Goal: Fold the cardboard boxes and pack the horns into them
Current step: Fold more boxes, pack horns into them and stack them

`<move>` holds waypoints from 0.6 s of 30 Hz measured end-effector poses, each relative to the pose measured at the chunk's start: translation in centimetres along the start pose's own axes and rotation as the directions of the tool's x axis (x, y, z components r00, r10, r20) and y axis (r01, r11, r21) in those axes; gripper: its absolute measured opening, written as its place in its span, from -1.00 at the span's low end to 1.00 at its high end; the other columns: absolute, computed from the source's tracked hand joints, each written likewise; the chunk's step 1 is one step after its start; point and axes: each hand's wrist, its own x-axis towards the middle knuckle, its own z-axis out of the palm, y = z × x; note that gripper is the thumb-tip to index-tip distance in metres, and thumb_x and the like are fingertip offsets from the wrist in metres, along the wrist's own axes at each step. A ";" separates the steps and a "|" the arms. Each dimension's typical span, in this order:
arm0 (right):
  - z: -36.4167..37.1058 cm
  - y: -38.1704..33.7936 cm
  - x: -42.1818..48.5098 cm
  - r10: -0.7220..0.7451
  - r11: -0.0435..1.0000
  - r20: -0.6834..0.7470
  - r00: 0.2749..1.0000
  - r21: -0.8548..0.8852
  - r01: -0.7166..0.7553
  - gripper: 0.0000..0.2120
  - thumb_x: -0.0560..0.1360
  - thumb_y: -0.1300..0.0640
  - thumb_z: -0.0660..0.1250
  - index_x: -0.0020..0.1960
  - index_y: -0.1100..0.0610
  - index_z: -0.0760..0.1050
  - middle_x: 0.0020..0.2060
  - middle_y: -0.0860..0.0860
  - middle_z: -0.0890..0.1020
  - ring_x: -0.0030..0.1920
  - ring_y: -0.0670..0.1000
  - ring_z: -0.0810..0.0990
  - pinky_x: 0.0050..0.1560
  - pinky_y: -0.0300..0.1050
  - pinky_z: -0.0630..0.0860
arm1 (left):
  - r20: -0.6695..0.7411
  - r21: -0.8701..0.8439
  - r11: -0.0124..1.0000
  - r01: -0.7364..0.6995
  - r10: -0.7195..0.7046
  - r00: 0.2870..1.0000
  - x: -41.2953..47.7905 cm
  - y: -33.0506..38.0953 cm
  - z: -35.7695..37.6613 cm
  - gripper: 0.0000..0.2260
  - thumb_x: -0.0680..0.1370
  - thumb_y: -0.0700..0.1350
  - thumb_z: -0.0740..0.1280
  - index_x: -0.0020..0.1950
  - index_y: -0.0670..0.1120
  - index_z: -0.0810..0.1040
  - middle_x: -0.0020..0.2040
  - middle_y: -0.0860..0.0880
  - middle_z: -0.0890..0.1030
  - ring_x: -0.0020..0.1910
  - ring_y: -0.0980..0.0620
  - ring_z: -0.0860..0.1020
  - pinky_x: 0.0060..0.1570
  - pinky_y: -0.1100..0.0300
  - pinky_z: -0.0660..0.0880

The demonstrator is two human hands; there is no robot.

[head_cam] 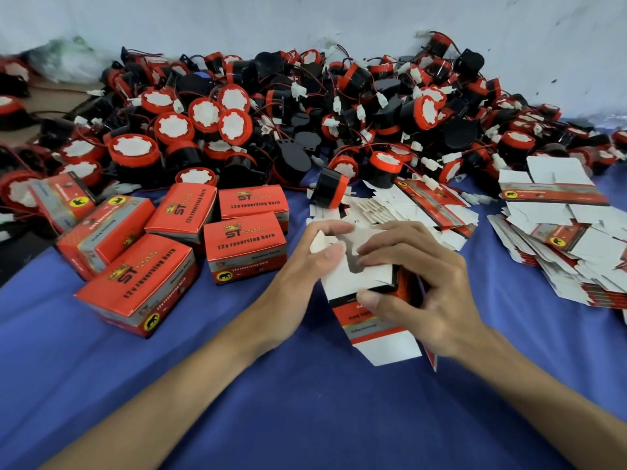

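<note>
I hold a part-folded cardboard box [359, 283], white inside with a red and black printed band, above the blue cloth at the centre. My left hand [305, 262] grips its left side, thumb and fingers on the white end flaps. My right hand [417, 276] grips the right side, fingers across the flaps and thumb on the printed band. A loose bottom flap [386, 347] hangs toward me. A big heap of red and black horns [305, 113] with wires and white plugs fills the back. One horn [330, 188] lies close behind the box.
Several closed red boxes [244, 242] marked "12v reversing horn" stand to the left on the blue cloth [305, 401]. Flat unfolded cartons [559, 232] are stacked at the right, more [424, 205] lie behind my hands. A pale wall [305, 22] closes the back.
</note>
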 end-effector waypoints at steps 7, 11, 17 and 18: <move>0.6 -0.3 -0.4 -0.051 0.998 0.013 0.999 -0.043 0.052 -0.67 0.33 -0.03 0.41 -0.08 0.21 0.64 0.09 0.19 0.53 -0.02 -0.02 0.53 0.06 -0.28 0.37 | 0.015 0.013 0.999 -0.039 0.039 0.999 -0.1 0.1 0.0 -0.69 0.51 -0.10 0.23 0.22 0.07 0.25 -0.05 0.26 0.47 -0.12 0.34 0.52 -0.13 0.41 0.47; 0.8 -0.2 -0.6 -0.065 0.997 -0.009 0.998 -0.033 0.065 -0.64 0.32 -0.04 0.42 -0.06 0.24 0.61 0.15 0.21 0.47 0.13 0.00 0.50 0.16 -0.26 0.38 | 0.001 0.060 0.997 -0.058 0.058 0.998 0.1 0.1 0.0 -0.63 0.51 -0.08 0.27 0.25 0.04 0.22 0.08 0.12 0.39 -0.08 0.37 0.50 -0.11 0.42 0.45; 1.1 -0.3 -0.8 -0.025 0.999 -0.032 0.999 0.018 0.026 -0.44 0.29 -0.07 0.45 0.18 0.19 0.41 0.17 0.16 0.52 0.25 0.01 0.50 0.24 -0.19 0.41 | -0.009 0.296 0.949 -0.110 0.118 0.993 0.2 0.7 -0.4 -0.84 0.51 -0.07 0.31 0.07 0.03 0.40 0.03 0.04 0.45 -0.05 0.19 0.48 -0.07 0.35 0.43; 1.1 -0.4 -0.8 -0.020 0.999 -0.028 0.999 0.026 0.020 -0.42 0.29 -0.07 0.45 0.19 0.18 0.40 0.18 0.16 0.52 0.25 0.03 0.51 0.24 -0.17 0.42 | -0.021 0.318 0.942 -0.110 0.123 0.992 0.3 0.8 -0.5 -0.86 0.50 -0.07 0.30 0.04 0.03 0.41 0.03 0.02 0.46 -0.04 0.18 0.48 -0.06 0.34 0.43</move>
